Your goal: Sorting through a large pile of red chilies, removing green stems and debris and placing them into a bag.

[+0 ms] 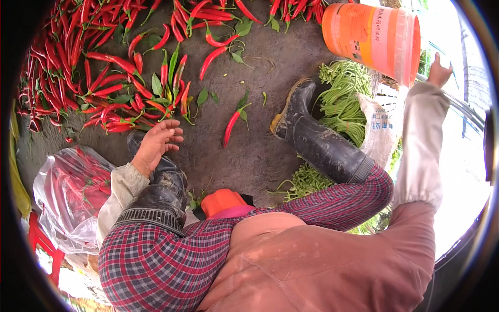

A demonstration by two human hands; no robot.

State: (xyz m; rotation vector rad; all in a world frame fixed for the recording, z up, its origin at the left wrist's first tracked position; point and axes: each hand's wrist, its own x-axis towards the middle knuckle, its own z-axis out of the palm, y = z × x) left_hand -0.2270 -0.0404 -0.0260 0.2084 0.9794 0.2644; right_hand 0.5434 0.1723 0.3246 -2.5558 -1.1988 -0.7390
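Observation:
My left hand hovers beside the near edge of a heap of red chili peppers, fingers loosely spread and nothing in them. Just beyond its fingertips lie several peppers with green or part-green skin, among them a green chili pepper. One single red chili pepper lies on the ground to the right of this hand. Stretched far out to the right, my right hand is near the mouth of an orange plastic bucket, with a visible gap between them. Two digits stick apart and I see no object in it.
A clear plastic bag of red peppers stands at my left, by a red plastic stool. Bundled green long beans and a white woven sack lie beyond my right rubber boot. Loose greens lie under my right leg.

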